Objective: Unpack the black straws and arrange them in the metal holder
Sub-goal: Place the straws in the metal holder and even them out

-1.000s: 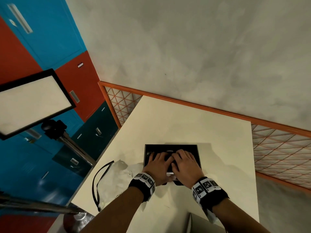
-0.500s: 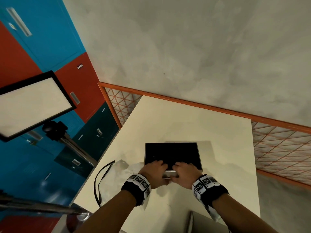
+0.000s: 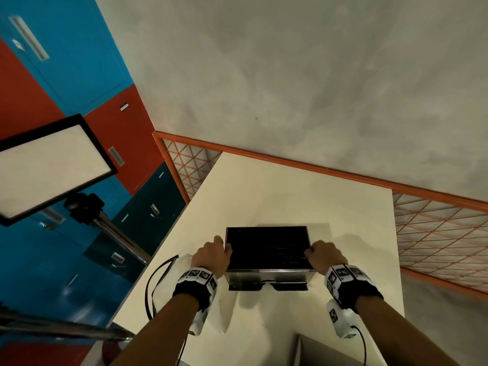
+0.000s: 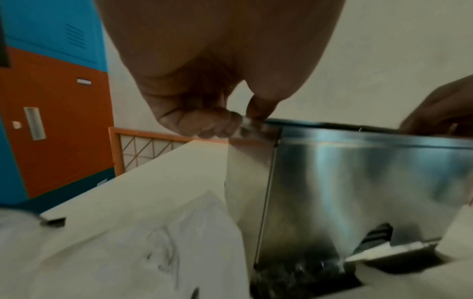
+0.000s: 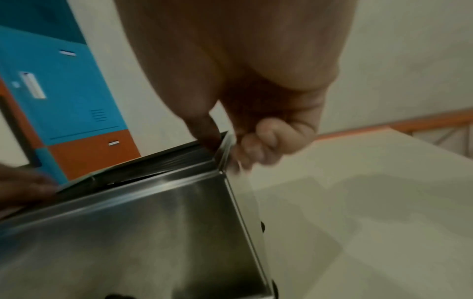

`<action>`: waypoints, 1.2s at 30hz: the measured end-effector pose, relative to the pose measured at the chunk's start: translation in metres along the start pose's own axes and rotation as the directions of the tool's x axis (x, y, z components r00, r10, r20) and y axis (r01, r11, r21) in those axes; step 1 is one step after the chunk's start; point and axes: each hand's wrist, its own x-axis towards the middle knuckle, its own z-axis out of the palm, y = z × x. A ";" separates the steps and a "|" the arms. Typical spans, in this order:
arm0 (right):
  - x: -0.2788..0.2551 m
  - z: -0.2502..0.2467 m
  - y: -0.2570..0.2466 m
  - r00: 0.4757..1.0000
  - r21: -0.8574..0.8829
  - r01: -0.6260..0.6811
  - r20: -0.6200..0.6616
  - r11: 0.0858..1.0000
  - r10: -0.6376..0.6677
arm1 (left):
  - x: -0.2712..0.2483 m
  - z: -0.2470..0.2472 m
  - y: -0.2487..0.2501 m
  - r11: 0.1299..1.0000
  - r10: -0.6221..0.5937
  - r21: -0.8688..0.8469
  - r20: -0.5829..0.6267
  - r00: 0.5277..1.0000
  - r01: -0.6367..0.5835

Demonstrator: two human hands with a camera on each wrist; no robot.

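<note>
As far as can be seen, nearly done. Gripped at both top edges: on its near left by the left hand [image 3: 212,256], thumb on the rim and fingers curled under it; on its near right by the right hand [image 3: 324,256], pinching the rim the same way. Both clamped tight on the holder [image 3: 269,277].

Looks full: packed to the top with black straws [image 3: 266,247], lying flat side by side like one dark lid. Shiny and silver on the front, with a low slot at the bottom, black inside. Standing upright on the table [image 3: 264,194], as it seems.

Just left of the holder, lying crumpled, a clear wrapper [image 4: 115,252] with a black strip [image 3: 155,283]. Looks empty, so the unpacking is probably over. Maybe left to do: setting the holder straight and tidying the straws. Cannot tell about more straws out of view.

Beyond the holder, more table, then an orange rail [image 3: 317,170].
</note>
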 end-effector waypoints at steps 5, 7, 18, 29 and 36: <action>0.008 -0.008 -0.015 0.997 -0.081 0.081 0.011 0.993 -0.080 | 0.011 -0.007 0.013 0.996 0.047 0.071 0.085 0.995 -0.053; 0.000 -0.011 -0.015 0.988 -0.107 0.095 -0.116 0.990 -0.107 | 0.005 -0.012 0.014 0.994 0.065 0.085 0.002 0.998 -0.065; -0.013 -0.011 -0.001 0.961 -0.071 0.191 -0.192 0.979 -0.201 | -0.028 -0.005 0.014 0.993 0.099 -0.060 -0.092 0.991 -0.105; -0.024 -0.039 -0.030 0.935 -0.176 0.222 -0.241 0.959 -0.261 | -0.033 0.007 0.011 0.956 -0.014 -0.294 -0.093 0.996 -0.014; -0.024 -0.032 -0.047 0.927 -0.279 0.265 -0.189 0.923 -0.323 | -0.048 0.027 -0.002 0.899 -0.109 -0.433 -0.096 0.989 0.057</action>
